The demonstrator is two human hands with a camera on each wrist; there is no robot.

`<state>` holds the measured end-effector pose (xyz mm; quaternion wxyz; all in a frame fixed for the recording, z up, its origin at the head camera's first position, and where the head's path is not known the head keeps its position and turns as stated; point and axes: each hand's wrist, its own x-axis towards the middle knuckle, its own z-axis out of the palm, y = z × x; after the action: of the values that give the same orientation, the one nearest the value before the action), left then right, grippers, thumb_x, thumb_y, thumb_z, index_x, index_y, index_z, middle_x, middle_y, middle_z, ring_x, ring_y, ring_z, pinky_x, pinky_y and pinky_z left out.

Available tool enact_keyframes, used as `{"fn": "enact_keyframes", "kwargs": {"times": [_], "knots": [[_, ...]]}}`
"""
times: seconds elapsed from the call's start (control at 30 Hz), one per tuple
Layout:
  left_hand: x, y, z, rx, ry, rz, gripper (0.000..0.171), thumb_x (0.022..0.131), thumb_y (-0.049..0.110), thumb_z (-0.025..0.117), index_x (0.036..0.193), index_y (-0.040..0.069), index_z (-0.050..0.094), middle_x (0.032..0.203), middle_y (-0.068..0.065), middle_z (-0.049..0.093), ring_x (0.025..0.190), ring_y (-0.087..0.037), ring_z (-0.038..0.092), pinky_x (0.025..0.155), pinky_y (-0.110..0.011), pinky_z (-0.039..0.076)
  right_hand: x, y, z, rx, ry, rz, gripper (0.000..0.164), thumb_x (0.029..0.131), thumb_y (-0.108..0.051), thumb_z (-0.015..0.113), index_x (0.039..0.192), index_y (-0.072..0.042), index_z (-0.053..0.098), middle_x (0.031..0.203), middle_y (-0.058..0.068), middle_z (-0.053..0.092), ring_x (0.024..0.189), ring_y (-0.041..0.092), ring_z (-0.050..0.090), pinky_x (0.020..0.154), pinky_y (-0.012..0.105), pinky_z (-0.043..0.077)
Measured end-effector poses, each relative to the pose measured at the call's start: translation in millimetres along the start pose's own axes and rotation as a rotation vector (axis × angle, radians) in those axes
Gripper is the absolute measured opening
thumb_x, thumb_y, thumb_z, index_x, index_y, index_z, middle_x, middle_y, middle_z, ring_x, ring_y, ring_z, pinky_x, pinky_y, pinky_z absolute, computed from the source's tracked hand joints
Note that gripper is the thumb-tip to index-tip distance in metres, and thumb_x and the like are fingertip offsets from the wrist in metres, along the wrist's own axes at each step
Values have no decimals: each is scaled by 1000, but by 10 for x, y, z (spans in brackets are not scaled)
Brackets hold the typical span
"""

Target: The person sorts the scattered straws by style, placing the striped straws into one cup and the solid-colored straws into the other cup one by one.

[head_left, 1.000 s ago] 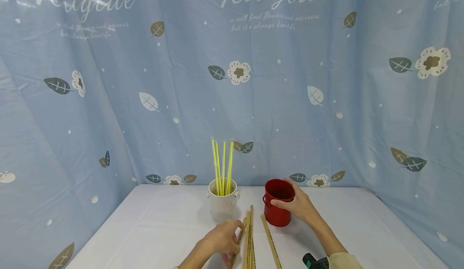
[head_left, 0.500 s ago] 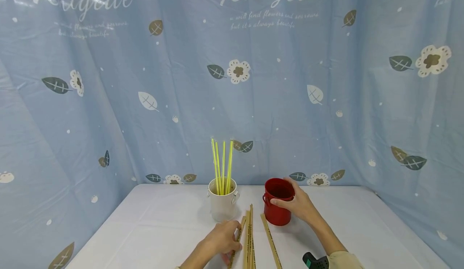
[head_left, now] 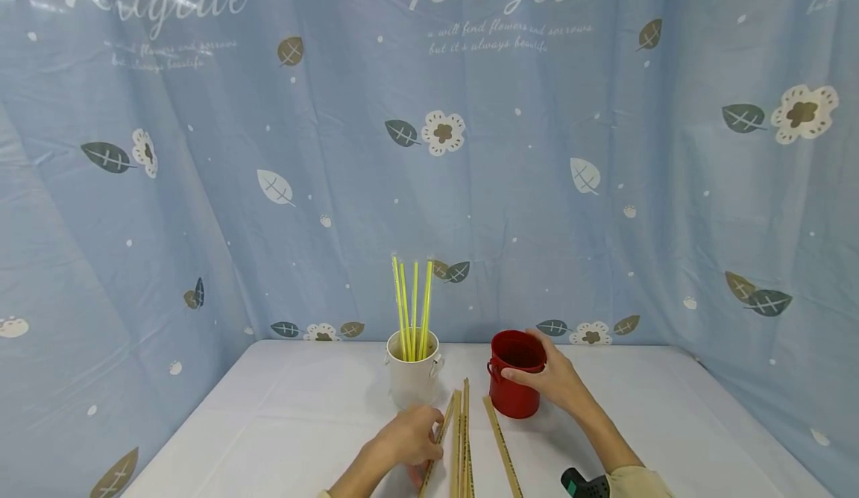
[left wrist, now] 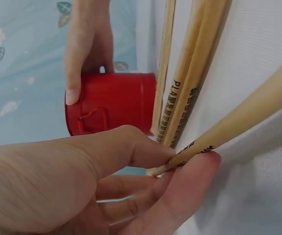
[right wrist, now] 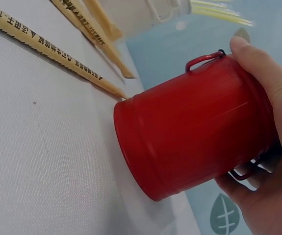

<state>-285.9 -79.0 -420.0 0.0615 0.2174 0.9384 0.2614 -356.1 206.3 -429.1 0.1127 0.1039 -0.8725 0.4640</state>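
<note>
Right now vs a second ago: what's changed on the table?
The left hand has shifted slightly left with its fingers drawn in, and pinches the leftmost tan stick. That stick slants a bit more: far end nearer the other tan sticks, near end further left. Unchanged: right hand holding the red pot, white pot with its yellow-green sticks.
</note>
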Motion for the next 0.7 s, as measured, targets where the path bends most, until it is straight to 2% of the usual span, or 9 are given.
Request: {"fn": "enact_keyframes", "kwargs": {"times": [0.27, 0.4, 0.5, 0.63, 0.7], "knots": [[-14, 22, -39, -17, -14, 9, 43, 77, 7, 74, 117, -3, 64, 73, 3, 66, 66, -6, 58, 61, -25, 49, -4, 7, -3, -1, -2, 8, 97, 77, -43, 82, 151, -11, 29, 143, 15, 50, 128, 35, 51, 90, 46, 56], [-25, 44, -72, -26, 0, 35, 43, 78, 7, 73, 119, -2, 63, 72, 3, 65, 64, -4, 58, 64, -24, 50, 1, 14, 2, -4, 2, 6, 97, 78, -43, 81, 151, -10, 29, 143, 16, 50, 127, 36, 51, 89, 46, 56], [-42, 61, -91, -88, -5, 47, 44, 80, 5, 70, 122, -3, 60, 72, 2, 64, 60, -7, 61, 62, -24, 51, 4, 17, 9, -2, 5, 11, 97, 77, -44, 82, 152, -10, 29, 143, 16, 50, 127, 35, 51, 89, 46, 56], [-55, 71, -106, -224, -31, 56, 46, 83, 1, 65, 127, -4, 55, 72, 0, 62, 54, -15, 64, 51, -25, 51, 2, 13, 13, 8, 4, 19, 98, 76, -44, 82, 152, -11, 29, 143, 15, 50, 128, 35, 51, 89, 46, 56], [-53, 73, -110, -247, -23, 74, 46, 83, 1, 64, 128, -4, 54, 73, 0, 62, 54, -15, 65, 50, -24, 50, 2, 15, 16, 10, 4, 19, 97, 76, -43, 82, 151, -12, 29, 143, 14, 50, 128, 34, 51, 89, 46, 56]]}}
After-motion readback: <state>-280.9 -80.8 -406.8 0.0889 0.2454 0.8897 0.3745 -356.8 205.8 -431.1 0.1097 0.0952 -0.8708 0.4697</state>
